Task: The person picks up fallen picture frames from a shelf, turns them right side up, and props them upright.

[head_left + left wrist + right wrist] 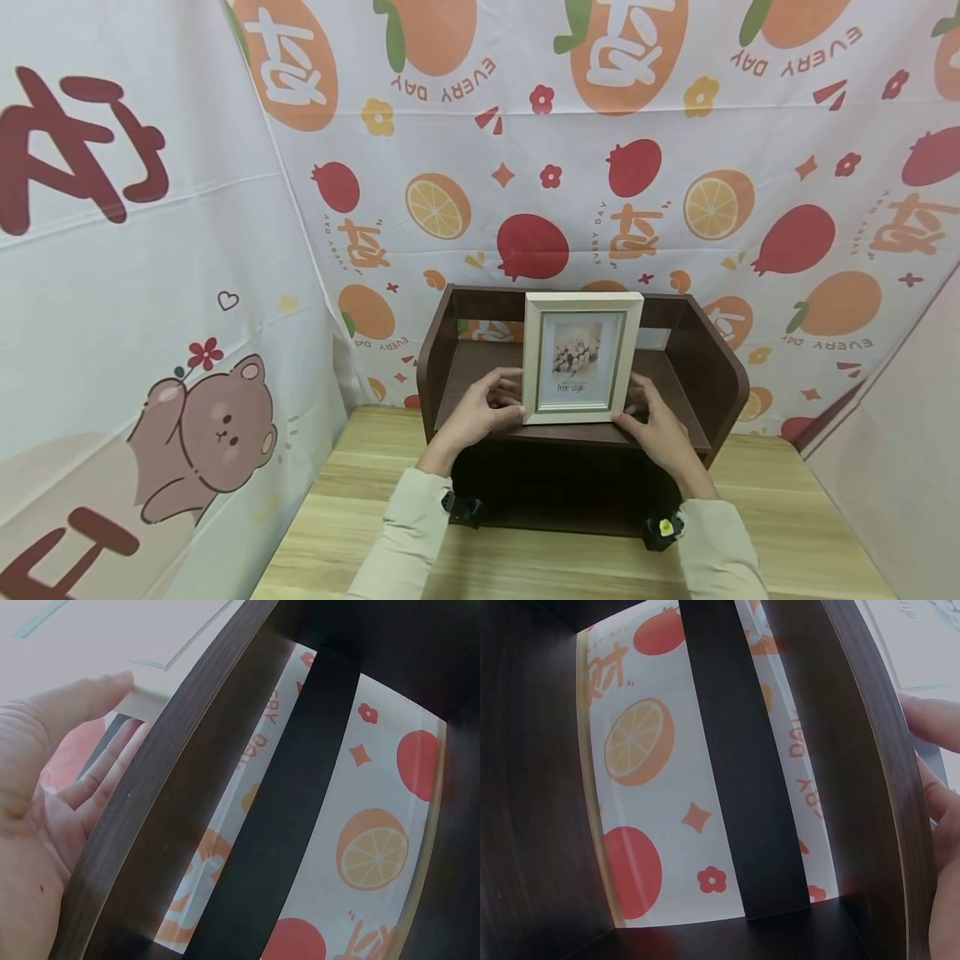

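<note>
A cream picture frame (531, 358) with a flower print stands nearly upright on the top shelf of a dark brown wooden shelf unit (468, 367), close to its front edge. My left hand (486, 410) holds the lower left corner, thumb at the front and fingers reaching round the side. At the lower right corner, my right hand (660, 425) grips in the same way. In the left wrist view the thumb lies against the frame's corner; the other fingers are partly hidden by the shelf board. Most of the right hand is cut off in its wrist view.
The shelf unit stands on a light wood-grain table (360, 500), its dark lower compartment facing me. Behind it hangs a fruit-patterned cloth (465, 150). A white cloth with a bear print (221, 433) borders the left side, and a pale panel (900, 442) the right.
</note>
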`<state>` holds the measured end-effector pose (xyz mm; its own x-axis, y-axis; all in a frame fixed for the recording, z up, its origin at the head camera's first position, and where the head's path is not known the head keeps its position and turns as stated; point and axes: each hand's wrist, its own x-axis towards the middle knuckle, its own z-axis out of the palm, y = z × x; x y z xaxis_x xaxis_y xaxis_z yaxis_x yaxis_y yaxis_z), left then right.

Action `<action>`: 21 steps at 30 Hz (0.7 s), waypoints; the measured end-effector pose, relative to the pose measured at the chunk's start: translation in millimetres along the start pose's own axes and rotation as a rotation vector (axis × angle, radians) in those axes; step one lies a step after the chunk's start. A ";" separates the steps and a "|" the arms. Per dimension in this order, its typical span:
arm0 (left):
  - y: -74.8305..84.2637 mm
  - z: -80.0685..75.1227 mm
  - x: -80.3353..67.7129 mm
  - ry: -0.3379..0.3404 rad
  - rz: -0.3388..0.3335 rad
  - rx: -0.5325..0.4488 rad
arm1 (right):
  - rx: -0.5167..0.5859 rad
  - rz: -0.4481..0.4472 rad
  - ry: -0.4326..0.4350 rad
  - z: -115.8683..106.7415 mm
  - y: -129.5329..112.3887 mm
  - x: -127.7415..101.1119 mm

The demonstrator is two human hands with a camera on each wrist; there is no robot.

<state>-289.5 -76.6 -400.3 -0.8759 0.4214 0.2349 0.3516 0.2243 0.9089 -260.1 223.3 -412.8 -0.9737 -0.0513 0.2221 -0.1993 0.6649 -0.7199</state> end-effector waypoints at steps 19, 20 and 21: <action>3.4 -5.1 -0.4 -0.088 0.006 0.041 | 0.017 0.019 0.046 1.0 -0.9 -1.1; 3.6 -5.1 -0.6 -0.089 0.009 0.039 | 0.013 0.025 0.051 1.2 -1.2 -1.1; 3.5 -5.0 -0.5 -0.089 0.011 0.038 | 0.008 0.032 0.056 1.5 -1.4 -1.1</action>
<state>-289.5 -80.5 -395.5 -0.8396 0.5003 0.2116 0.3750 0.2520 0.8921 -258.9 221.3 -413.0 -0.9718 0.0115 0.2354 -0.1696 0.6596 -0.7323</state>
